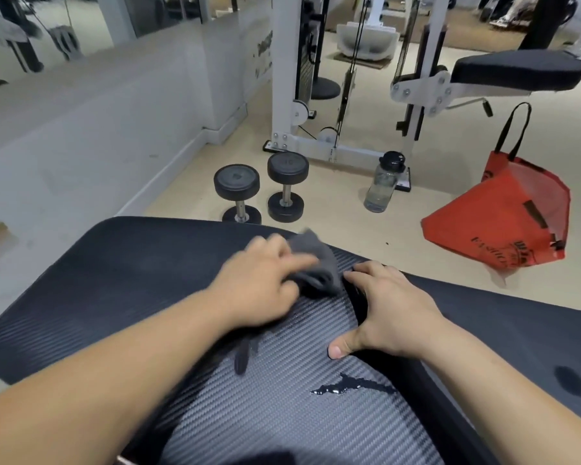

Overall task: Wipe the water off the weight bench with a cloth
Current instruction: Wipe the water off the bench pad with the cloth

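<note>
Grey cloth [316, 266] bunched under the left hand [259, 283], pressed on the weight bench [91, 276]; right hand [393, 307] spread flat, gripping the pad's edge. One puddle [353, 385] sits nearer than both hands. Beyond: two dumbbells [260, 193], one bottle [383, 182], open floor.

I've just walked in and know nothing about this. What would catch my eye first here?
Two bare hands on a black bench in the middle: the left hand presses a grey cloth, the right hand rests flat beside it. A shiny water puddle lies nearer the camera. A red bag sits on the floor at right.
</note>
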`<action>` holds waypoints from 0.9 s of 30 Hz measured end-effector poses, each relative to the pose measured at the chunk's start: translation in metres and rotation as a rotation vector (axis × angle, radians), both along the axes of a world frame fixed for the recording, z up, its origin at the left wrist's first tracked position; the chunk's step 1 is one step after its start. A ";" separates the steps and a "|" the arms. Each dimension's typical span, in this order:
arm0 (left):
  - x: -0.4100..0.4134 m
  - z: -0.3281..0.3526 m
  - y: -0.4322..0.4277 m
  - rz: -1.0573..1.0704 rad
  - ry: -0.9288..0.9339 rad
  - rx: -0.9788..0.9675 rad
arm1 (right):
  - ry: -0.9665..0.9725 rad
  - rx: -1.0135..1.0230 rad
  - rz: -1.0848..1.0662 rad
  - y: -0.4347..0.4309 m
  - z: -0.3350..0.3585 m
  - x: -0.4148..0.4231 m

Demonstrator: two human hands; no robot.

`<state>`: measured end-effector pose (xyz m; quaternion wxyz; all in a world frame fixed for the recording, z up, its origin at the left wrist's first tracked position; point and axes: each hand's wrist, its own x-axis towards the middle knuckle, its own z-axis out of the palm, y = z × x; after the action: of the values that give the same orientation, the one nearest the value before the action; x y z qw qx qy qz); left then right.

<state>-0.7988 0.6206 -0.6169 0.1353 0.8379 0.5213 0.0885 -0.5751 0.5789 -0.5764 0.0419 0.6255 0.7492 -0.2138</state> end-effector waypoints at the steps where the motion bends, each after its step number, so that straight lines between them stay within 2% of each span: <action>1: -0.013 0.000 0.012 0.156 0.040 0.027 | 0.005 -0.007 -0.004 -0.001 0.000 0.001; 3: -0.026 0.003 0.018 0.378 0.153 0.014 | 0.015 -0.009 -0.014 -0.002 -0.001 0.003; 4: -0.024 0.006 0.010 0.378 0.189 -0.009 | 0.012 -0.009 -0.014 -0.002 0.000 0.004; 7: -0.011 0.012 -0.044 0.078 0.086 -0.052 | -0.001 -0.007 -0.005 -0.001 0.002 0.002; 9: -0.026 0.008 -0.056 0.009 0.014 -0.066 | -0.015 -0.015 0.006 0.000 0.005 0.001; 10: -0.039 0.006 -0.051 0.082 0.014 -0.064 | -0.017 -0.018 0.012 0.000 0.007 0.000; 13: -0.067 0.004 -0.044 0.513 0.087 -0.033 | 0.002 0.055 0.039 -0.007 0.010 -0.008; 14: -0.066 0.004 -0.057 0.559 0.129 -0.033 | -0.009 0.110 0.084 -0.012 0.011 -0.014; 16: -0.052 0.006 -0.099 0.460 0.146 -0.012 | -0.023 0.181 0.193 -0.023 0.012 -0.030; 18: -0.047 0.009 -0.142 0.256 0.091 -0.018 | -0.002 0.149 0.249 -0.033 0.011 -0.041; 20: -0.064 0.009 -0.142 0.190 0.072 -0.048 | -0.001 0.118 0.253 -0.042 0.009 -0.044; 21: -0.073 0.009 -0.134 0.249 0.087 -0.055 | -0.010 0.120 0.252 -0.046 0.008 -0.041; 24: -0.073 0.006 -0.126 0.677 0.086 -0.027 | -0.030 0.139 0.254 -0.054 0.007 -0.033; 25: -0.058 0.004 -0.134 0.758 0.097 0.000 | -0.027 0.151 0.247 -0.055 0.005 -0.031; 27: -0.023 0.002 -0.162 0.686 0.110 0.090 | -0.024 0.175 0.236 -0.056 0.003 -0.030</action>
<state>-0.8220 0.4587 -0.6147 0.0323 0.6227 0.7745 0.1066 -0.6047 0.5225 -0.5732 0.0212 0.5369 0.8327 -0.1337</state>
